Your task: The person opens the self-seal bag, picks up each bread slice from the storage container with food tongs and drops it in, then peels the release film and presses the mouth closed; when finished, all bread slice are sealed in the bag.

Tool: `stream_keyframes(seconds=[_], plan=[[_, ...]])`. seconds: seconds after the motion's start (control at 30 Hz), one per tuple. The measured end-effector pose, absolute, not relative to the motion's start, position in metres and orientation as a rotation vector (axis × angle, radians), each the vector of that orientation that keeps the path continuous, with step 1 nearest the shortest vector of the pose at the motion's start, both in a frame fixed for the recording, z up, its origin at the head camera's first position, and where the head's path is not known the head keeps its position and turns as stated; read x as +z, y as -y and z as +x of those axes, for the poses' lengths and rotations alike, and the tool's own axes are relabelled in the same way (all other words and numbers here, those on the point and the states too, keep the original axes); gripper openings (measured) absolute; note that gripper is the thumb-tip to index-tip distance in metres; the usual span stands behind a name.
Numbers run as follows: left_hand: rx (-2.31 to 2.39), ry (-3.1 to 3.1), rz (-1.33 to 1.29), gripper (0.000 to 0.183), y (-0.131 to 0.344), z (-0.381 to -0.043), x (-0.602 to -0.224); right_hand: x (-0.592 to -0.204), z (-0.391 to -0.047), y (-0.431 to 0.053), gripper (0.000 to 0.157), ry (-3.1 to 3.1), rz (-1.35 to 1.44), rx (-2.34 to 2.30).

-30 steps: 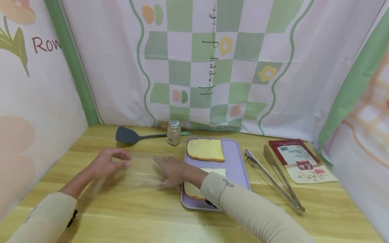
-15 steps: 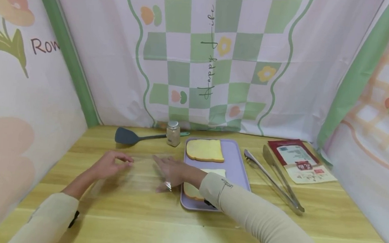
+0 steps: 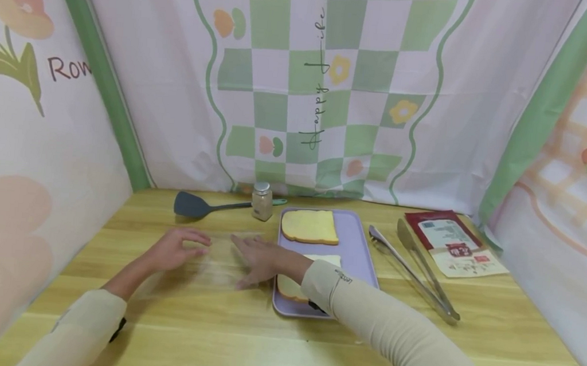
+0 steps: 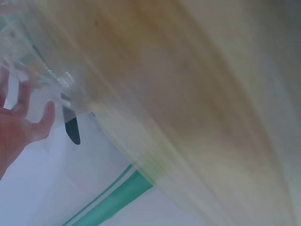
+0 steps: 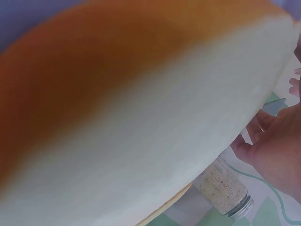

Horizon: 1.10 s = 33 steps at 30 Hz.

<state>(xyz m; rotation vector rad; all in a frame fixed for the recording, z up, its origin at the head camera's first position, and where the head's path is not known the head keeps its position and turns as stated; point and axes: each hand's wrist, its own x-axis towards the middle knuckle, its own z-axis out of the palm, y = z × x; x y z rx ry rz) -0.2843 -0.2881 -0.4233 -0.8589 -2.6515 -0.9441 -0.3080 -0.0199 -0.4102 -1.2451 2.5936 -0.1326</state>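
Thin clear plastic film (image 3: 220,275) lies on the wooden table between the two hands; its outline is faint, and I cannot tell whether it is a sheet or a bag. At its left side is my left hand (image 3: 176,250), thumb and fingers apart. The left wrist view has this hand (image 4: 21,132) with spread fingers against the shiny plastic (image 4: 66,77). My right hand (image 3: 261,261) rests over the film's right side, its fingers straight and spread. The right forearm crosses a purple tray (image 3: 355,257), partly hiding the nearer bread slice (image 3: 292,289).
Another bread slice (image 3: 309,225) lies at the tray's far end. Behind the film are a dark spatula (image 3: 192,204) and a glass shaker (image 3: 262,202). Metal tongs (image 3: 416,267) and a red-and-cream food packet (image 3: 454,241) lie right of the tray. A curtain (image 3: 181,157) hangs along the back.
My left hand has slid a little to the right, towards the right hand. The right hand stays almost where it was.
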Motion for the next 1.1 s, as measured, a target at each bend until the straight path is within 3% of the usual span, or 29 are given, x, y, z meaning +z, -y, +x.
stream_keyframes(seconds=[0.43, 0.9, 1.1], plan=[[-1.044, 2.676, -0.712, 0.011, 0.2816, -0.2808, -0.4167, -0.4093, -0.3085, 0.02, 0.104, -2.606, -1.269, -0.076], [-1.033, 2.677, -0.697, 0.012, 0.2828, -0.2791, -0.4132, -0.4123, -0.3083, 0.0187, 0.077, -2.639, -1.414, -0.131], [-1.033, 2.66, -0.687, 0.011, 0.2838, -0.2784, -0.4129, -0.4131, -0.306, 0.015, 0.083, -2.612, -1.33, -0.073]])
